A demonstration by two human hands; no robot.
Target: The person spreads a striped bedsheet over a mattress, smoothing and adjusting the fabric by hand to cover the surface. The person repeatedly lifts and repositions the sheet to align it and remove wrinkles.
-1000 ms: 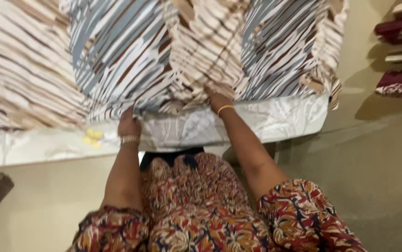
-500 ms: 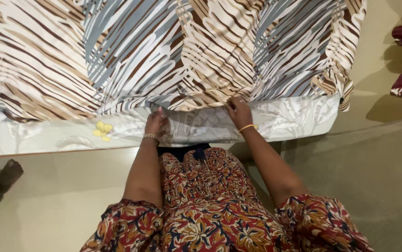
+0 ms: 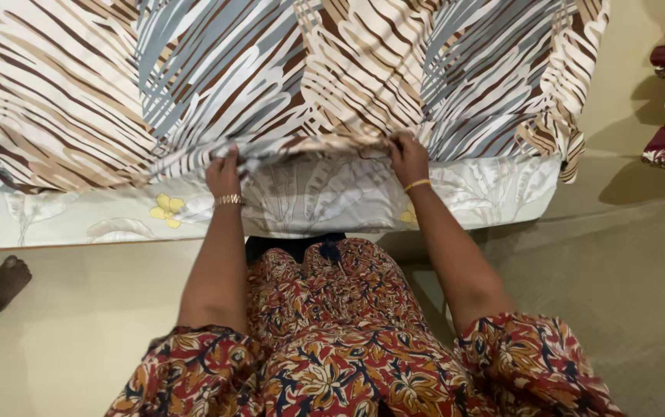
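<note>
While it lies spread over the pale sheet (image 3: 495, 197) on the bench, the striped leaf-print cloth (image 3: 286, 77) has its near edge pinched by left hand (image 3: 223, 174) and right hand (image 3: 407, 158), fingers closed on it.

both hands pinching the near edge of the striped sheet (image 3: 286, 77), left hand (image 3: 223, 174) and right hand (image 3: 407, 158) apart, pale floral sheet (image 3: 332, 197) underneath. someone's foot (image 3: 4, 282) off to the left.

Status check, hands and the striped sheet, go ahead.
Left hand and right hand both shut on the striped sheet edge, lifted off the pale cover. Someone's foot at left, apart.
</note>
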